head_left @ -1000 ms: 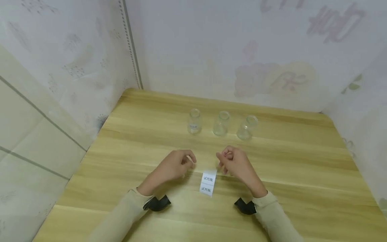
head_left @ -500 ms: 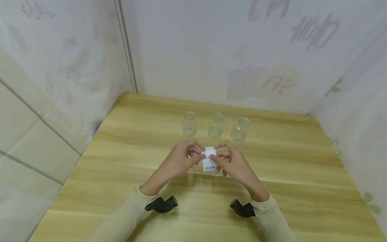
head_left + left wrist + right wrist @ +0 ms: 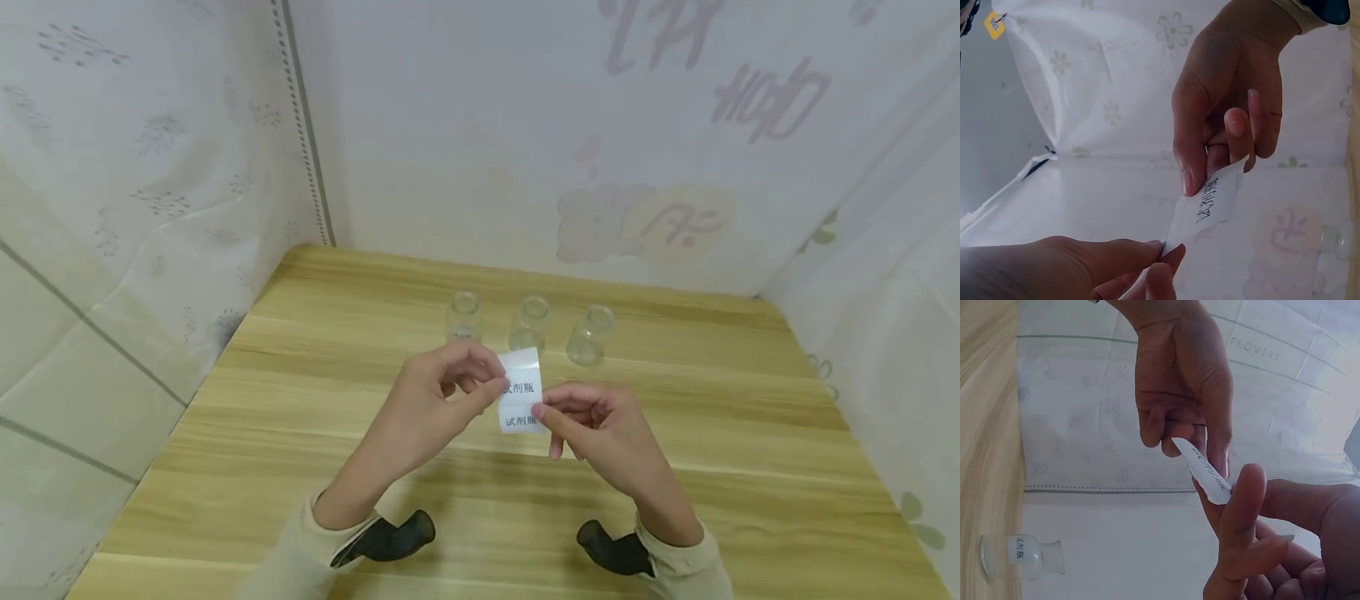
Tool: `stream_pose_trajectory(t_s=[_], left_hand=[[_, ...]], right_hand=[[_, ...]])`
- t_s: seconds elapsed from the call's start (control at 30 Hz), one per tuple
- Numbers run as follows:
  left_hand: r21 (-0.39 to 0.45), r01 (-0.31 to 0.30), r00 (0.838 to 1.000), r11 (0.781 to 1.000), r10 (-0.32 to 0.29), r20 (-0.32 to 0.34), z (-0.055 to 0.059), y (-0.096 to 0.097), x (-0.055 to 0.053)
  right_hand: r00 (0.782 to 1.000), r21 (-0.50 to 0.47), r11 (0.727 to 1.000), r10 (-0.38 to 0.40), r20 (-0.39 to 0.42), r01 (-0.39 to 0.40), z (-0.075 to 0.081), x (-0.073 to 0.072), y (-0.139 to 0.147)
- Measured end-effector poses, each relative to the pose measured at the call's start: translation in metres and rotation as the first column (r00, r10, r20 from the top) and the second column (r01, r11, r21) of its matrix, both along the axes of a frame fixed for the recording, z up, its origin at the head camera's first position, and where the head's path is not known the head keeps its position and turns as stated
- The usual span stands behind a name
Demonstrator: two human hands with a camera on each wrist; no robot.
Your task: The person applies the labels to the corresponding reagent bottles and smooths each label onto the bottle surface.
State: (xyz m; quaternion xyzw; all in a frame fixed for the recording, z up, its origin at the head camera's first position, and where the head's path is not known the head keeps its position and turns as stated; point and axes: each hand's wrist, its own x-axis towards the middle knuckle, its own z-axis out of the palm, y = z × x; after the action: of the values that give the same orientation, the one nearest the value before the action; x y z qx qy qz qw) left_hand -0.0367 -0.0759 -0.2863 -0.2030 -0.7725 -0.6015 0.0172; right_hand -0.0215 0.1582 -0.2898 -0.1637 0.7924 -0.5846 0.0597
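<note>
Above the table, a small white label sheet [image 3: 521, 408] with two printed lines of characters is held between both hands. My left hand [image 3: 427, 408] pinches its left edge, higher up, between thumb and index finger. On the lower right edge, the thumb and index finger of my right hand [image 3: 603, 429] pinch it. Beyond the hands stand three clear glass bottles: a left bottle [image 3: 464, 310], a middle bottle [image 3: 532, 315] and a right bottle [image 3: 590, 337]. In the right wrist view, one glass bottle [image 3: 1025, 557] carries a white printed label. My left hand partly hides the left bottle in the head view.
The wooden table [image 3: 360, 292] ends at a pale printed sheet [image 3: 450, 167] behind, with more patterned sheeting at both sides. Black curved pieces [image 3: 397, 537] sit at both wrists, by the sleeve cuffs.
The label sheet lay on the table; both hands have picked it up and raised it. Since then my right hand has shifted down to its lower right edge. The bottles have stayed in place.
</note>
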Motion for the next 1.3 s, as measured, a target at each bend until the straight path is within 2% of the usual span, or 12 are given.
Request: stream_pose_trajectory(t_s=[0.13, 0.23, 0.3, 0.4, 0.5, 0.57, 0.7, 0.8, 0.9, 1.03, 1.3], left_hand=[[-0.053, -0.031, 0.999, 0.998, 0.028, -0.044, -0.002, 0.003, -0.001], [-0.135, -0.094, 0.984, 0.986, 0.072, -0.165, -0.004, 0.005, -0.002], [-0.167, -0.122, 0.960, 0.978, 0.073, -0.272, -0.005, 0.006, -0.002], [-0.168, -0.118, 0.906, 0.979, 0.037, -0.422, -0.006, 0.009, 0.000], [-0.159, -0.067, 0.864, 0.985, -0.023, -0.504, -0.007, 0.011, 0.001], [-0.163, -0.054, 0.848, 0.985, -0.042, -0.529, -0.008, 0.013, 0.001], [-0.184, -0.062, 0.841, 0.981, -0.047, -0.538, -0.008, 0.014, 0.000], [-0.191, -0.059, 0.844, 0.980, -0.053, -0.533, -0.008, 0.014, 0.000], [-0.197, -0.056, 0.836, 0.979, -0.061, -0.545, -0.008, 0.014, 0.000], [-0.206, -0.048, 0.830, 0.977, -0.076, -0.553, -0.008, 0.014, -0.001], [-0.237, -0.035, 0.832, 0.971, -0.103, -0.545, -0.008, 0.013, -0.002]], right_hand=[[1.000, -0.001, 1.000, 0.013, -0.001, -0.013, 0.001, -0.001, 0.001], [1.000, 0.002, 1.000, 0.020, -0.008, -0.020, 0.000, -0.003, 0.002], [1.000, 0.010, 1.000, 0.018, -0.008, -0.018, -0.001, -0.004, 0.003], [1.000, 0.011, 1.000, 0.021, -0.010, -0.020, -0.001, -0.005, 0.004], [0.999, 0.008, 0.999, 0.031, -0.030, -0.031, -0.001, -0.005, 0.004], [0.998, -0.002, 0.999, 0.044, -0.048, -0.044, -0.001, -0.005, 0.003], [0.994, -0.016, 0.997, 0.071, -0.086, -0.072, -0.001, -0.005, 0.003], [0.989, -0.020, 0.995, 0.091, -0.115, -0.094, -0.002, -0.006, 0.004], [0.985, -0.022, 0.994, 0.105, -0.139, -0.109, -0.002, -0.006, 0.006], [0.982, -0.033, 0.992, 0.118, -0.147, -0.124, -0.001, -0.007, 0.006], [0.976, -0.048, 0.986, 0.150, -0.158, -0.159, -0.002, -0.008, 0.006]])
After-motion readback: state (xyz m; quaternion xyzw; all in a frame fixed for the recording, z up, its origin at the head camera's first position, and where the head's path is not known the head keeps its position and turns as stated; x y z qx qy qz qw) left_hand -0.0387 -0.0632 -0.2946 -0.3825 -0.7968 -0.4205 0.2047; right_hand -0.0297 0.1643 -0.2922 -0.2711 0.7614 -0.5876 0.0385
